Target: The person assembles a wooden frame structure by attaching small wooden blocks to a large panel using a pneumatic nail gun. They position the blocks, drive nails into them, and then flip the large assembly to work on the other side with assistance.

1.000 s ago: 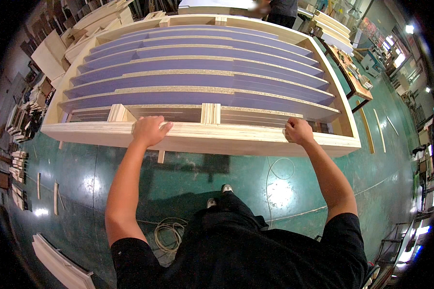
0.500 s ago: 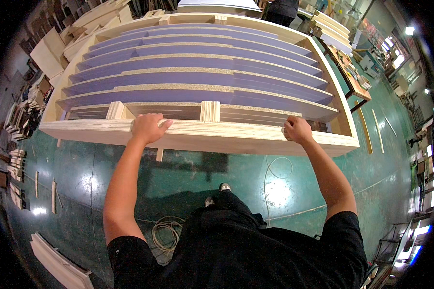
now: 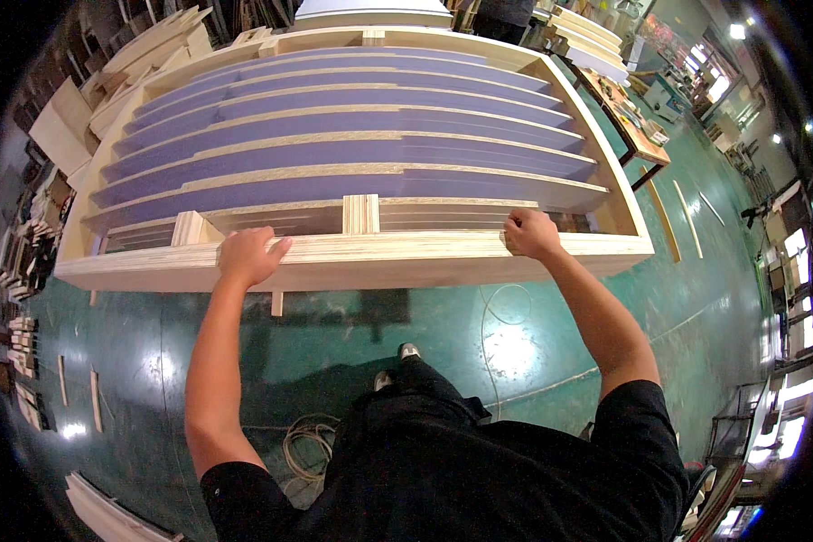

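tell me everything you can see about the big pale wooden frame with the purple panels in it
The large, pale, rectangular wooden frame lies flat and open-topped above the glossy green floor. Its near rim shows layered, plywood-like edges. Inside, long purple-blue panels with pale upper edges run left to right in rows, and pale layered wooden blocks stand along the near side. The bare left hand and bare right hand grip the near rim.

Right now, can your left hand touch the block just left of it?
Probably yes: the left hand is on the near edge of the frame, close to the block, and nothing seems to stand between them.
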Available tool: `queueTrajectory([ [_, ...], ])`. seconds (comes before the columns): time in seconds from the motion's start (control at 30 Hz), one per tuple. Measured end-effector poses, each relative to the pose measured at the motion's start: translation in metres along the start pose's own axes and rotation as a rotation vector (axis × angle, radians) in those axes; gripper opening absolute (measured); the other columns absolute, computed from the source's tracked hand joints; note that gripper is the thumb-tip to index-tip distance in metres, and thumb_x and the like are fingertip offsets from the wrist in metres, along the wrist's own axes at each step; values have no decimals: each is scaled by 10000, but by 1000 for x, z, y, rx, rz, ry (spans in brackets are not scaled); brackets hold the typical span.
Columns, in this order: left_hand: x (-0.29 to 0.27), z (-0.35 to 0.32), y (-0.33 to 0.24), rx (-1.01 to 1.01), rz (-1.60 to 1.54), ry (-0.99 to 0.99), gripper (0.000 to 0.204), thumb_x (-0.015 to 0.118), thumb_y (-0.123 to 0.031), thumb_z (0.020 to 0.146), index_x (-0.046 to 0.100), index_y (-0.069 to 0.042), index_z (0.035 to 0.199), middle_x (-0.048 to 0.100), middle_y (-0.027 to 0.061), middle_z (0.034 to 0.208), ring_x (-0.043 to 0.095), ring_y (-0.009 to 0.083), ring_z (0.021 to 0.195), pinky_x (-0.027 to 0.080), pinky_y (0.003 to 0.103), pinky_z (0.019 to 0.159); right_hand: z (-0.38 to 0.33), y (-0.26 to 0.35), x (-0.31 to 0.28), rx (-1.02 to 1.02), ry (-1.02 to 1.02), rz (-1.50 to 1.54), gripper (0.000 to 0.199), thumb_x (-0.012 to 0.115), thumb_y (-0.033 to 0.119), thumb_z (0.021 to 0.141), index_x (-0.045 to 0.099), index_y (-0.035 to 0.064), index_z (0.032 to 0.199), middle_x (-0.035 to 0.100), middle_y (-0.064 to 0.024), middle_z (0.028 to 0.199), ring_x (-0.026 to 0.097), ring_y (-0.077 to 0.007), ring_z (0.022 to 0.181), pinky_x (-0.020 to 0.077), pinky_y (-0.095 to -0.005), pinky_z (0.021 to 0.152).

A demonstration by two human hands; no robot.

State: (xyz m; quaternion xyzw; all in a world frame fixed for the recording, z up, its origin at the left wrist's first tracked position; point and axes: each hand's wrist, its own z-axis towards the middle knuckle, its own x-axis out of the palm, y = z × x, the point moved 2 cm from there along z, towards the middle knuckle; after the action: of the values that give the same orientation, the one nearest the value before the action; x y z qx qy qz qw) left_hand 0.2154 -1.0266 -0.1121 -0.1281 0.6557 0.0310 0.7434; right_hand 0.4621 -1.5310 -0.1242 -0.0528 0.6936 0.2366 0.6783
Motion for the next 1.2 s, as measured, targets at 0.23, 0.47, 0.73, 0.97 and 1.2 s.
queueTrajectory([
  [0.23, 0, 0, 1, 27, 12, -6, 533, 557, -588, 959, 699, -75, 928, 720, 190, 916, 670, 442, 901, 496, 571, 780, -5, 12, -9, 16, 29, 43, 359, 580, 385, 902, 725, 60, 954, 724, -225, 917, 690, -440, 878, 538, -516, 779],
  [0.47, 3, -6, 9, 8, -34, 37, 627, 541, -632, 952, 739, -56, 1099, 739, 195, 1083, 677, 390, 1065, 479, 541, 946, -1, 21, -7, 47, 78, 10, 331, 570, 350, 888, 718, 56, 913, 729, -215, 918, 711, -408, 877, 546, -496, 780],
  [0.73, -2, -2, 9, 155, -125, 76, 866, 600, -830, 793, 707, -88, 1227, 707, 135, 1225, 621, 355, 1213, 443, 530, 1036, -4, 2, -3, 9, 36, 75, 278, 605, 307, 922, 696, 45, 942, 735, -194, 928, 698, -428, 901, 537, -491, 807],
  [0.97, -15, -5, 6, 232, 60, 181, 881, 726, -796, 696, 662, -91, 1222, 715, 120, 1175, 629, 348, 1181, 455, 503, 1001, 7, -9, 10, -11, -19, 37, 289, 609, 323, 925, 706, 55, 969, 728, -173, 874, 710, -357, 830, 533, -448, 759],
  [1.2, -11, -7, 6, 156, 57, 168, 789, 795, -719, 668, 661, -94, 1133, 714, 105, 1118, 638, 334, 1146, 471, 489, 970, 6, -3, 5, -14, 46, 39, 308, 597, 339, 920, 707, 57, 977, 722, -182, 899, 703, -380, 852, 535, -451, 772],
])
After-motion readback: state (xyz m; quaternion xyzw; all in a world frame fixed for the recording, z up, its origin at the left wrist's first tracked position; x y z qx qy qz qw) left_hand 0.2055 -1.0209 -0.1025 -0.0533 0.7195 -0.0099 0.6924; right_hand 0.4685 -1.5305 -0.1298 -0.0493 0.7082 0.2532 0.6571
